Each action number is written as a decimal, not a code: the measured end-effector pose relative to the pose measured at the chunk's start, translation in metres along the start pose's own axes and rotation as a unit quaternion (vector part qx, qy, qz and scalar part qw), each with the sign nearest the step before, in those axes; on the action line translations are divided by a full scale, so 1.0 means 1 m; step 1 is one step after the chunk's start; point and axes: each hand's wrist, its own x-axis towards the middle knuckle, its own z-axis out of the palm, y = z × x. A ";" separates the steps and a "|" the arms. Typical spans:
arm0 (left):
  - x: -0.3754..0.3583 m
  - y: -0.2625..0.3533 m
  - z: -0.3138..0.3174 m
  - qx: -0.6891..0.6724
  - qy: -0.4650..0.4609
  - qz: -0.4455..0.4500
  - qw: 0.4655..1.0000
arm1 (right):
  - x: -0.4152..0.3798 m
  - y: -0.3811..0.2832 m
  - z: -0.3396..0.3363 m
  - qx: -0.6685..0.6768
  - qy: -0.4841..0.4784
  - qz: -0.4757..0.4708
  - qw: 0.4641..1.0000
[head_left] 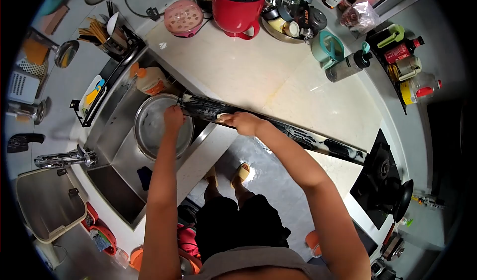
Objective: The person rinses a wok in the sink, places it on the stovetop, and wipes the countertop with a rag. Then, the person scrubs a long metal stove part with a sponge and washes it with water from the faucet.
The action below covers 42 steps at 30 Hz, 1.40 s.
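A long black panel, streaked with white suds, lies slantwise from the sink to the hob side, along the counter's front edge. My left hand is closed on the panel's left end, above the sink. My right hand presses a small pale pad, perhaps a sponge or folded cloth, on the panel's sudsy face. Its fingers wrap over the pad and hide most of it. Beneath my left hand and forearm, a large round metal pan sits in the sink.
The steel sink has a tap on its left. Behind the panel, the counter holds a red pot, jars and a shaker bottle. A black hob with a pan stands right. Several bottles line the wall.
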 end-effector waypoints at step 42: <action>-0.079 -0.232 -0.360 0.114 0.422 -0.039 0.899 | 0.228 -0.225 0.058 0.237 -0.071 0.005 0.969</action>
